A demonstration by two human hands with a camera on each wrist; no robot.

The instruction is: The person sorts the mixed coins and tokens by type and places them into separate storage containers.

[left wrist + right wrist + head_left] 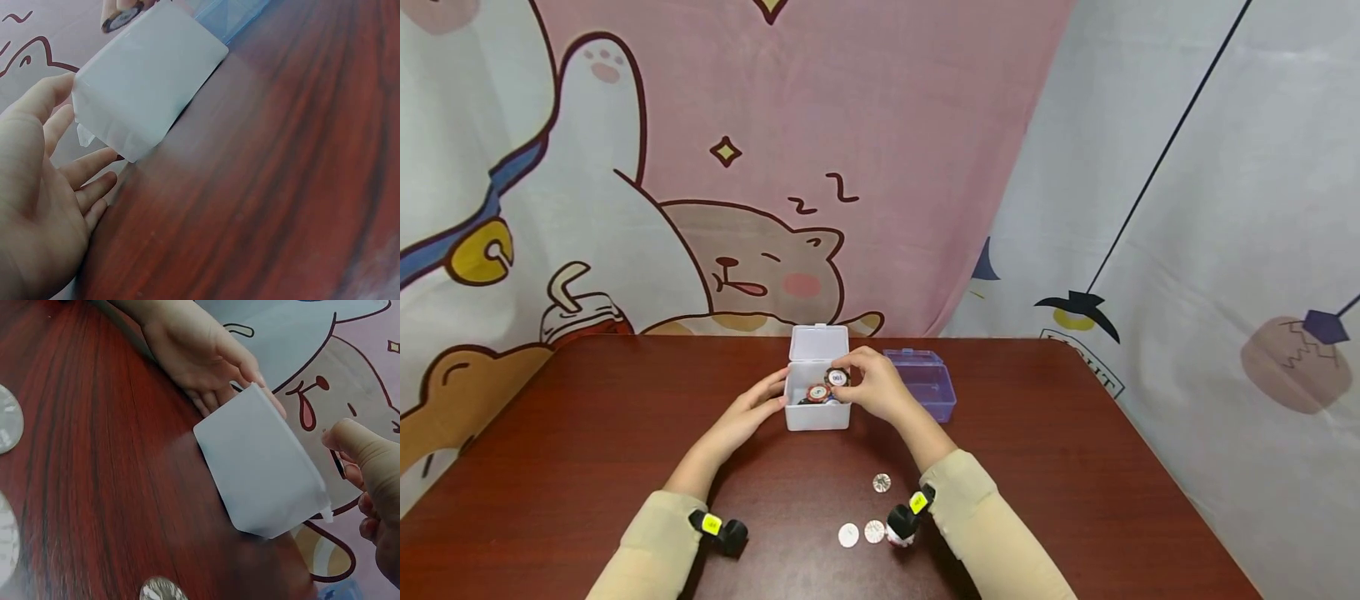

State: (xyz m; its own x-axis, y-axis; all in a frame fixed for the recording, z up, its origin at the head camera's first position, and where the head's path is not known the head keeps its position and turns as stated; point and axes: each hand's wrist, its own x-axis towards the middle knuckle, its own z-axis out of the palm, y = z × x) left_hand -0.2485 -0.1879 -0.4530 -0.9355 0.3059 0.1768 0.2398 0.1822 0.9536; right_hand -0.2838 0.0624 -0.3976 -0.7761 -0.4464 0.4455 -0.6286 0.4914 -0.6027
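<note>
A small white plastic box [817,418] stands on the table with its lid [820,343] raised at the back. My left hand [741,421] rests against the box's left side, fingers mostly straight, as the left wrist view [47,219] also shows. Over the box's right side, my right hand [877,386] pinches a black-edged poker chip [837,378] marked 100 between thumb and fingers. A red-edged chip [817,392] lies inside among other chips, partly hidden by the front wall. From the left wrist view, the pinched chip [122,19] appears above the box's rim.
A translucent purple box [936,392] with its lid up stands just right of the white one. Nearer me lie pale round discs, one [882,482] apart and two more [848,535] side by side. Beneath my right wrist camera [902,521] a red-and-white round thing partly shows.
</note>
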